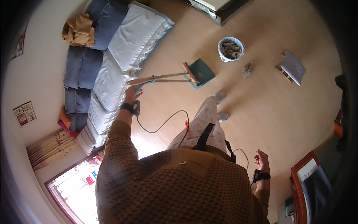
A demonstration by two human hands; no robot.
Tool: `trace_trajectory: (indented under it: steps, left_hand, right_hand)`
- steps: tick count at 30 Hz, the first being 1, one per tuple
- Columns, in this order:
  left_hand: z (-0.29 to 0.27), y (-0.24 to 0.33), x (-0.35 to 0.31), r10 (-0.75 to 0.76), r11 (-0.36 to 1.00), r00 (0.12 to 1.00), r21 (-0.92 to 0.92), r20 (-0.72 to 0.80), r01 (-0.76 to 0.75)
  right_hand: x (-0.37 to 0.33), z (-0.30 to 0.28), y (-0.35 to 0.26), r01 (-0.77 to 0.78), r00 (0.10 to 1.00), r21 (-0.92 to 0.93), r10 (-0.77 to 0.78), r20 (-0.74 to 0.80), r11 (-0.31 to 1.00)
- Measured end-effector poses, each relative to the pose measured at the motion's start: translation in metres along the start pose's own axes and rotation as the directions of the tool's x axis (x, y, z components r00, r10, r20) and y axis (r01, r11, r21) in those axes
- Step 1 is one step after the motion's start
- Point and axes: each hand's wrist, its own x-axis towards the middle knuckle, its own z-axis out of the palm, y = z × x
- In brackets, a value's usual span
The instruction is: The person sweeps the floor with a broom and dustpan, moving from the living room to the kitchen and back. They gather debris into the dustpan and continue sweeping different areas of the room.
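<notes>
My left hand (131, 95) is beside the sofa, its fingers curled round the teal upper end of a dustpan handle (138, 88). A broom (160, 77) with a pale brown handle lies alongside it, its head (191, 73) at the pan's near edge. The green dustpan (201, 72) is down by the floor with a little brown debris in it. My right hand (262, 159) hangs low at my right side, fingers curled in, with nothing visible in them. Ahead on the floor lies a small heap of greyish scraps (247, 70).
A lined waste bin (220, 52) full of scraps stands behind the heap. To its right is a low stool (293, 68) with a pale seat. A sofa (128, 41) with white covers and grey cushions runs along the left. A cable (160, 128) loops from my left wrist.
</notes>
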Motion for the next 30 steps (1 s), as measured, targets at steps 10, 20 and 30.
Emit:
trace_trajectory:
  steps: [10, 20, 30]
  left_hand:
    - [-0.004, -0.016, -0.012, -0.136, 0.953, 0.944, -0.301, -0.3, 0.042]
    - [-0.047, -0.094, -0.04, -0.451, 0.741, 0.741, -0.672, -0.498, 0.0]
    - [0.292, -0.075, -0.137, -0.43, 0.882, 0.847, 0.348, 0.312, 0.319]
  right_hand:
    - [-0.013, -0.066, -0.027, -0.073, 0.99, 0.077, 0.081, -0.112, 0.994]
    - [-0.003, -0.111, -0.1, -0.019, 0.989, -0.012, 0.018, -0.144, 1.0]
    - [0.046, -0.223, -0.116, 0.018, 0.981, -0.141, -0.045, -0.189, 0.99]
